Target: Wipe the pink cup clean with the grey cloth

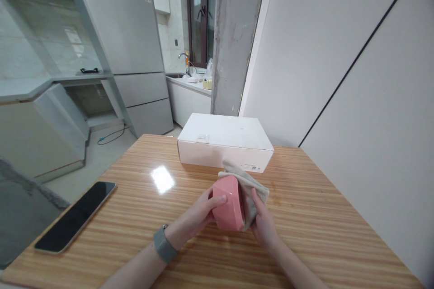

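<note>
A glossy pink bowl [228,205] with faceted sides is tipped on its side above the wooden table, its mouth turned to the right. My left hand [205,207] grips it from the left, thumb lying across the outer wall. In my right hand [262,223] is a grey cloth [249,189], pinched with the thumb on top and pressed at the bowl's mouth. Part of the cloth sticks up past the rim. The bowl's inside and most of my right fingers are hidden behind the cloth.
A white cardboard box [224,133] stands at the table's back. The black phone [76,219] lies near the left edge of the wooden table [322,216]. A white wall [339,54] rises on the right; a fridge [125,31] and sink counter [190,90] are beyond.
</note>
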`<action>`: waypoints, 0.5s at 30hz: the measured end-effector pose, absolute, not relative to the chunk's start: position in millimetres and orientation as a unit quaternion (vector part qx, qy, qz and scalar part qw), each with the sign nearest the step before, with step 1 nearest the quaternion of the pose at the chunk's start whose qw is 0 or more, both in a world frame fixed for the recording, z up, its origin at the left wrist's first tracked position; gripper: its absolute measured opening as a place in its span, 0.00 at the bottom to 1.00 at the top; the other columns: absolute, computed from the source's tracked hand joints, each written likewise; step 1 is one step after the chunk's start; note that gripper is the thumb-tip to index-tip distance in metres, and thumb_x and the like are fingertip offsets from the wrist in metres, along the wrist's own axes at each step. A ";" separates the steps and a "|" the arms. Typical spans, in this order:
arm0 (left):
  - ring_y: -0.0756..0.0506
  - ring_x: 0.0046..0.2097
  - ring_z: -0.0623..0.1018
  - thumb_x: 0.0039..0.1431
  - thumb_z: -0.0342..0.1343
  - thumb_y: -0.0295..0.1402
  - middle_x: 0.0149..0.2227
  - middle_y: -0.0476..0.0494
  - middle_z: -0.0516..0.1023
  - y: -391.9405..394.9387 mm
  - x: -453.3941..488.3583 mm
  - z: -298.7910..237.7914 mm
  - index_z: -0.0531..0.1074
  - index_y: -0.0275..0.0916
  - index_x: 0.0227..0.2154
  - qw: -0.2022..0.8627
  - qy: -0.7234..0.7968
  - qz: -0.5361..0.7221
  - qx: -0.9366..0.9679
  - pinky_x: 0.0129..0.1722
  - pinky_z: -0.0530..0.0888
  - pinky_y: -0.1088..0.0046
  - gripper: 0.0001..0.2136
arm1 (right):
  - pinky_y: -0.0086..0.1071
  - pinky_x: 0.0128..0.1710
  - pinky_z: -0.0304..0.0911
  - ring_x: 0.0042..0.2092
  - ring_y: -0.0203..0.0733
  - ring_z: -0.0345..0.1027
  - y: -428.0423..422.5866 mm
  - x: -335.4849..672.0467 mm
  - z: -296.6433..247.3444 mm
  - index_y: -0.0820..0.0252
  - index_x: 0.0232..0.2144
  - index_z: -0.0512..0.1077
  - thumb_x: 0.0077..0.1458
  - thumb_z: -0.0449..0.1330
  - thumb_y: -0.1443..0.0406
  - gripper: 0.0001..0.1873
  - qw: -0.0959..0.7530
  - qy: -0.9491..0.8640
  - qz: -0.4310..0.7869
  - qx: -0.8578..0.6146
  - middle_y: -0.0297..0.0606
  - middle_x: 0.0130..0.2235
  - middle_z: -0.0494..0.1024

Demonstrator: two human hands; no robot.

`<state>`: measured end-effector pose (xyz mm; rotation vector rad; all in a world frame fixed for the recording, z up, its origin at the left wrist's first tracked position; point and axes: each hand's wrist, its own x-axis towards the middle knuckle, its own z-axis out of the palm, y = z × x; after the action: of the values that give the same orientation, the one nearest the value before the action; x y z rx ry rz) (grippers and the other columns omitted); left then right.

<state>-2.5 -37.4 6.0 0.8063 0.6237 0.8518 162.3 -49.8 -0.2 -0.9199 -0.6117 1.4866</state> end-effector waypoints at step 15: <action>0.39 0.43 0.78 0.48 0.67 0.37 0.56 0.33 0.69 -41.8 0.2 8.9 0.62 0.43 0.59 0.821 0.236 0.360 0.376 0.34 0.78 0.62 0.34 | 0.45 0.62 0.59 0.59 0.53 0.68 -41.0 169.7 3.9 0.53 0.38 0.81 0.44 0.67 0.44 0.25 0.610 -0.272 0.622 -0.408 0.37 0.46 0.83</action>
<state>0.2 -41.8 8.9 0.7995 0.5018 0.7659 169.7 -41.0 3.9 -0.9421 -0.6287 1.4366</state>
